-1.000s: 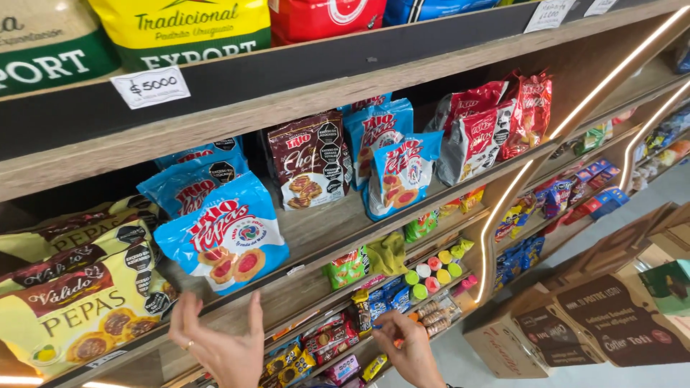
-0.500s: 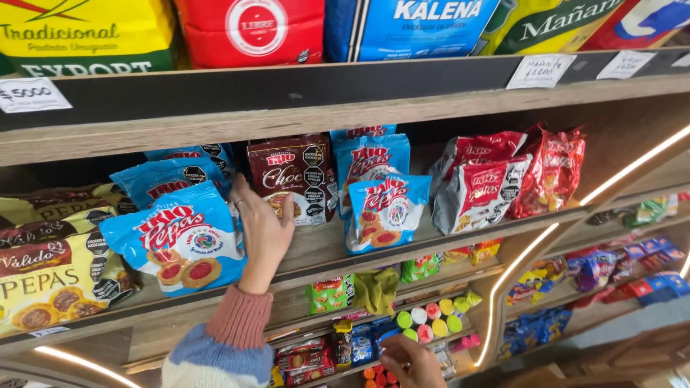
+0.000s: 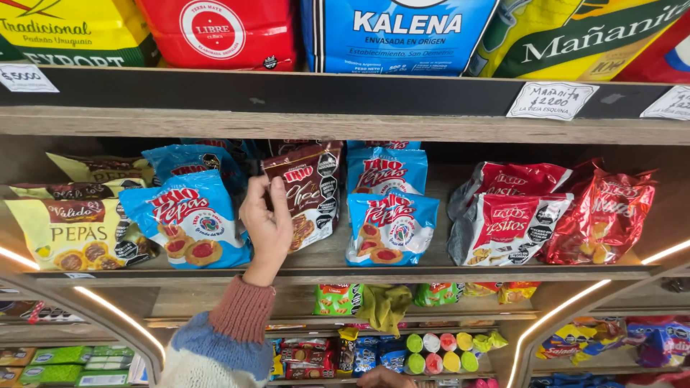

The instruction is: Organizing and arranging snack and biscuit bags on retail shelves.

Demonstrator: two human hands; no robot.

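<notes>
While the left hand point(image 3: 269, 230) is raised to the middle shelf point(image 3: 431, 274), its fingers point(image 3: 279, 197) lie spread against the left edge of a brown cookie bag point(image 3: 309, 194), thumb side toward the blue bag point(image 3: 188, 226) next door. They touch the brown bag's face and edge, but I cannot tell whether they have closed on it; nothing looks lifted. The brown bag stands upright and leans back a little, its long axis running top to bottom, printed face turned out toward the aisle. It lies just to the right of the fingers, squeezed between the blue bag on its left and two more blue bags point(image 3: 392, 226) on its right, one behind the other. A knit sleeve point(image 3: 230, 330) in pink, blue and cream comes up from below, so the reach goes upward and slightly to the right.

The right hand point(image 3: 384, 379) only peeks in at the bottom edge, low by the candy shelves; its fingers are hidden, so I cannot tell how they stand. It is well apart from the brown bag, and the left hand is clearly the nearer.

Further right on the same shelf stand red snack bags point(image 3: 553, 215), and at the far left yellow cookie bags point(image 3: 68, 233). Above, big yerba packs point(image 3: 399, 32) sit over handwritten price tags point(image 3: 551, 99).
</notes>
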